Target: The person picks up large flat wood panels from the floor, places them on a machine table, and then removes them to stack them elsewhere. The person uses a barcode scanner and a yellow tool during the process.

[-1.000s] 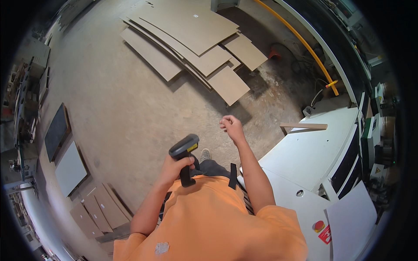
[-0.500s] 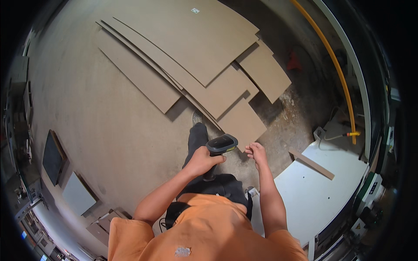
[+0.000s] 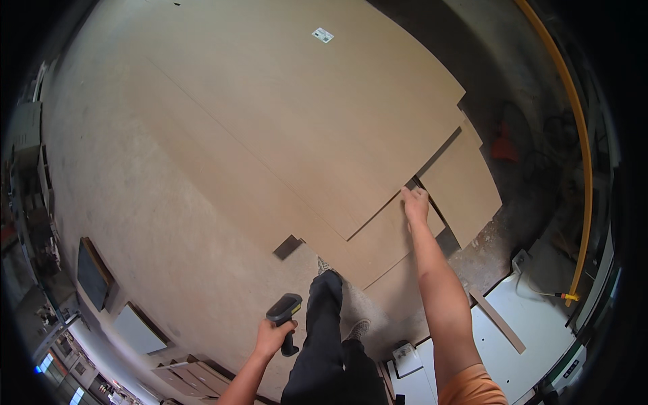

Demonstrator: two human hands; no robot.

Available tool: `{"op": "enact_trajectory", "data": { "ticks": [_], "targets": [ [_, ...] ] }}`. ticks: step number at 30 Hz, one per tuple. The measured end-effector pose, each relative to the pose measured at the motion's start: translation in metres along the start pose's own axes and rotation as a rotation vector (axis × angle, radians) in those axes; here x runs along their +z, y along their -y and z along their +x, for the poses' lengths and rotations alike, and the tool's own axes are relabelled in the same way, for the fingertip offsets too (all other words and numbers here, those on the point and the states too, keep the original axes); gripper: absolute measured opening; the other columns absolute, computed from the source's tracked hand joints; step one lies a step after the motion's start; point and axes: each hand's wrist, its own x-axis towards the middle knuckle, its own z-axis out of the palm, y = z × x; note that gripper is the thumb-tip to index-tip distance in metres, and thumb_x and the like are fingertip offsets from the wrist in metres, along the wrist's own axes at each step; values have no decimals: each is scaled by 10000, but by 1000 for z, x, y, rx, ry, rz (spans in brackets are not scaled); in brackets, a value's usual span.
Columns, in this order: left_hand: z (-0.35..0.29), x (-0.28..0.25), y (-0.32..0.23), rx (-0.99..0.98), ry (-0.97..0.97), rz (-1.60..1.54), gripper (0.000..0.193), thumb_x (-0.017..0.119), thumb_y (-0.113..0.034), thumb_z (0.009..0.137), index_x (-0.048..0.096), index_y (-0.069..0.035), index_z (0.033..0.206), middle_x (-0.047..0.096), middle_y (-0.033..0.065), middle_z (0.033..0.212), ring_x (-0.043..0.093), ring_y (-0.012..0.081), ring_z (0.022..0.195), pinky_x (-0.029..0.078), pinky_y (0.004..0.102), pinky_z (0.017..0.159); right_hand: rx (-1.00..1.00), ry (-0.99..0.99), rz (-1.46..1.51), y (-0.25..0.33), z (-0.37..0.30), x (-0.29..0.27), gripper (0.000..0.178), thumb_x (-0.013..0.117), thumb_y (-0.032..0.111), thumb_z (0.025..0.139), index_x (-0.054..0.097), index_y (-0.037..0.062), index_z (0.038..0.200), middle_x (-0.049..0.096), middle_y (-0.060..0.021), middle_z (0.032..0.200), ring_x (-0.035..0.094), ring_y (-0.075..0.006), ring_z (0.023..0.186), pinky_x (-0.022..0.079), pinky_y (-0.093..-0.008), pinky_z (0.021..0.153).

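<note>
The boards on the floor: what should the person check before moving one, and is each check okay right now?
1. Right hand on a board: ok, its fingers touch the edge of a brown board in the stack.
2. Firm grip on that edge: cannot tell, the fingertips are too small to see.
3. Left hand free to help: not ok, it holds a dark scanner.
4. Feet off the stack: cannot tell, one shoe sits right at the boards' edge.
5. Top board out of the way: not ok, it overlaps the lower boards.
</note>
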Motion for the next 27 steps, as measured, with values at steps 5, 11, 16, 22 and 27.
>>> {"op": "enact_trajectory", "data": {
  "ticks": [5,11,16,22,27],
  "targets": [
    [0,-15,24,-84,-47,39,149,720,-116,766,674,14,822,650,35,719,610,119,661,481,294,619,140,21,8,33,45,23,621,710,277,844,438,-102,1254,579,-209,1205,581,-243,1074,461,-340,900],
    [-9,-17,29,7,-101,115,193,735,-164,756,680,16,796,625,14,663,546,80,625,450,289,584,183,90,57,31,61,17,469,734,316,841,534,-13,1110,617,-79,924,585,-158,757,443,-309,627],
    [-43,5,14,81,-165,302,252,741,-205,750,671,26,823,604,15,645,528,82,610,449,301,575,77,208,350,26,17,2,410,764,265,824,572,-11,1059,652,-88,893,636,-164,702,436,-244,522],
    [-99,94,-15,267,-155,320,264,739,-223,759,668,22,826,635,42,655,572,84,639,488,313,602,162,288,406,14,-102,-34,314,798,212,787,574,1,852,606,-79,800,578,-150,661,478,-321,516],
    [-121,153,-28,546,-48,612,297,737,-249,730,647,18,822,644,173,680,662,220,632,518,360,625,193,281,421,-45,-148,-123,331,800,217,780,571,-8,859,604,-94,799,575,-159,660,455,-310,519]
  ]
}}
